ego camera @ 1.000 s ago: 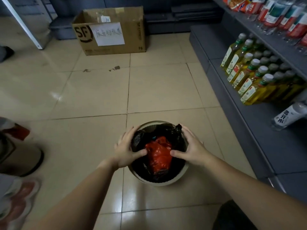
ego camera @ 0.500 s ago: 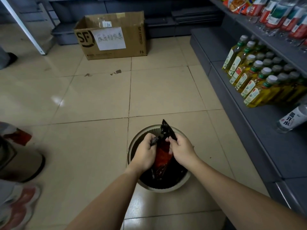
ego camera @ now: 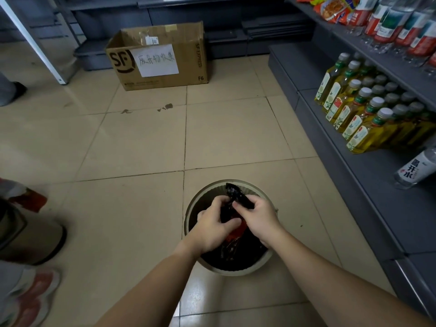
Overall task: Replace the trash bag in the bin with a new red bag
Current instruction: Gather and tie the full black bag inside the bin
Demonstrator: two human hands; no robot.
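Both hands meet over the bin: left hand (ego camera: 213, 226) and right hand (ego camera: 258, 219) are each closed on the gathered top of the black bag (ego camera: 236, 199), pinching the loose plastic together at the centre, probably to close or knot the mouth so nothing spills when it is lifted out. The bag is thin, glossy and crumpled, its twisted end sticking up past the knuckles, the rest slack inside the bin (ego camera: 195, 204). Something red (ego camera: 237, 234) shows between the wrists inside the bag; cannot tell what. The round pale bin stands on the tiled floor (ego camera: 132, 147) beside the grey shelf (ego camera: 375, 185).
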